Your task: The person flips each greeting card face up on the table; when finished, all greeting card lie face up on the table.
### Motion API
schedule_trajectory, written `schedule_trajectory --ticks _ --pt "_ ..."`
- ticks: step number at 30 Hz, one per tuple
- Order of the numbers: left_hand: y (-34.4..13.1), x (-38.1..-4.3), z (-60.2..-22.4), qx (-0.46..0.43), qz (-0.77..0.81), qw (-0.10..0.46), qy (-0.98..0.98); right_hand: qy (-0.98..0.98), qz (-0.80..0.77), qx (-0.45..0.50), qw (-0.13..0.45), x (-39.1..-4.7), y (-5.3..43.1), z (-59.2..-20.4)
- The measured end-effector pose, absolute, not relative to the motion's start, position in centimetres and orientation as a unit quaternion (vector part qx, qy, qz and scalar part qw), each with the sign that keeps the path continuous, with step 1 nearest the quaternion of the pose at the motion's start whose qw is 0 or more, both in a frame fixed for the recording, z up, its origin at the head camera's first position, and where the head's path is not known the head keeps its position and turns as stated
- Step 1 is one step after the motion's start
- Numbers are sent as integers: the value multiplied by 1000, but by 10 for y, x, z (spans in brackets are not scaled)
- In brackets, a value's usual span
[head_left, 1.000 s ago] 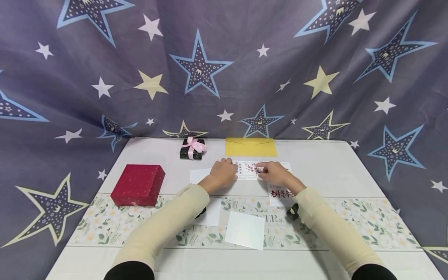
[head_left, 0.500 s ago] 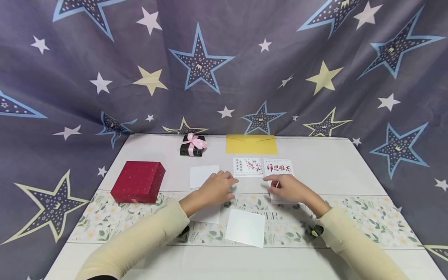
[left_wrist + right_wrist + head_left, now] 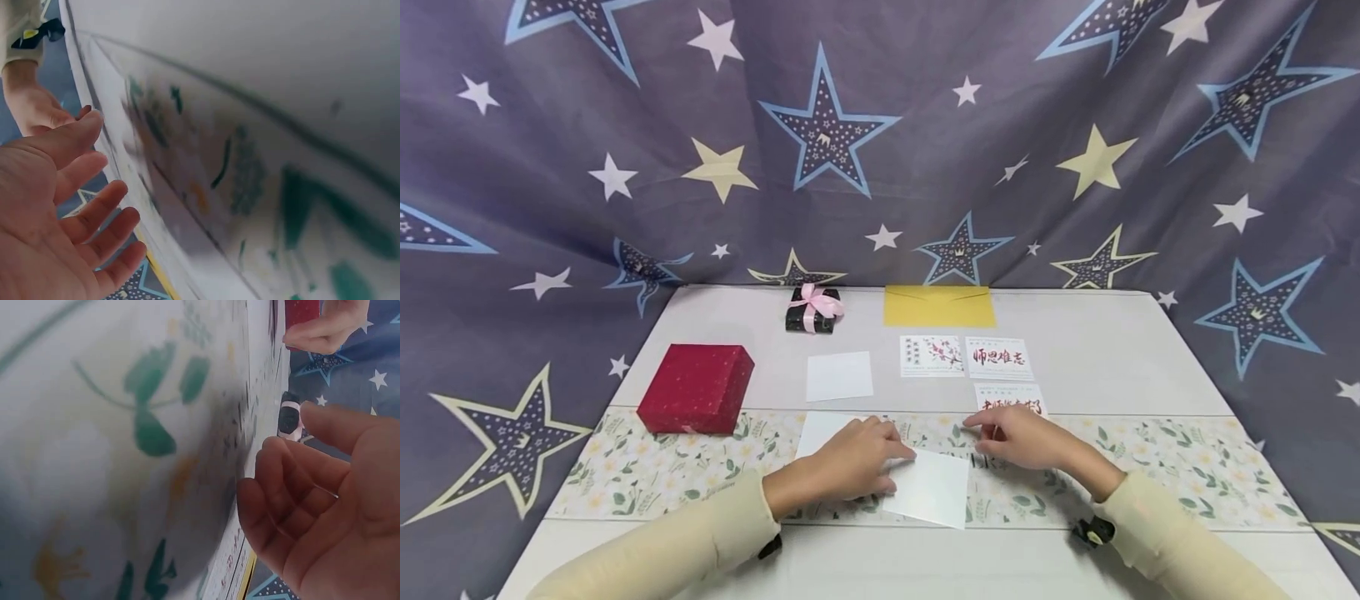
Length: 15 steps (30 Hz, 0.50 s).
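My left hand [image 3: 857,462] hovers by the left edge of a blank white card [image 3: 931,492], its fingers loosely extended; whether it touches the card I cannot tell. In the left wrist view nothing lies between its fingers. A second blank card [image 3: 822,430] is partly hidden behind that hand, and a third white card [image 3: 840,377] lies farther back. My right hand [image 3: 1026,437] holds nothing, fingers loosely bent, just in front of a printed card [image 3: 1011,393] with red writing that it partly covers. Behind lie a plum-blossom card [image 3: 932,357] and another red-lettered card [image 3: 999,358].
A red box [image 3: 696,389] stands at the left of the table. At the back are a small black gift box with a pink ribbon [image 3: 812,311] and a yellow envelope [image 3: 938,307]. A star-patterned cloth [image 3: 880,183] hangs behind the table's far edge.
Both hands have left the plum-blossom card, which now lies beside the red-lettered card. They have drawn back toward the front, the left one coming to the blank card in the middle.
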State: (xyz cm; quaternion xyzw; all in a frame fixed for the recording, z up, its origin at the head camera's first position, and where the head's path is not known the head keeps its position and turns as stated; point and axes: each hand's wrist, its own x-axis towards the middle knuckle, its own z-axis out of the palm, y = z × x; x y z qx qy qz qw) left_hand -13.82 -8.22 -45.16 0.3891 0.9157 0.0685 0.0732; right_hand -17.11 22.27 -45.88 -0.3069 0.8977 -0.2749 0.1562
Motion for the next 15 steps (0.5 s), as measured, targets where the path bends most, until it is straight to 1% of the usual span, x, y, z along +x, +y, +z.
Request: schedule_trajectory --ticks 6,9,15 --pt "-85 -133 -456 403 60 69 911 893 -268 -318 175 -162 223 -459" --pt "-85 -132 -458 403 56 60 912 898 -250 -319 173 -159 223 -459" --pt "-83 -133 -462 415 32 16 909 897 -249 -317 183 -152 221 -460"
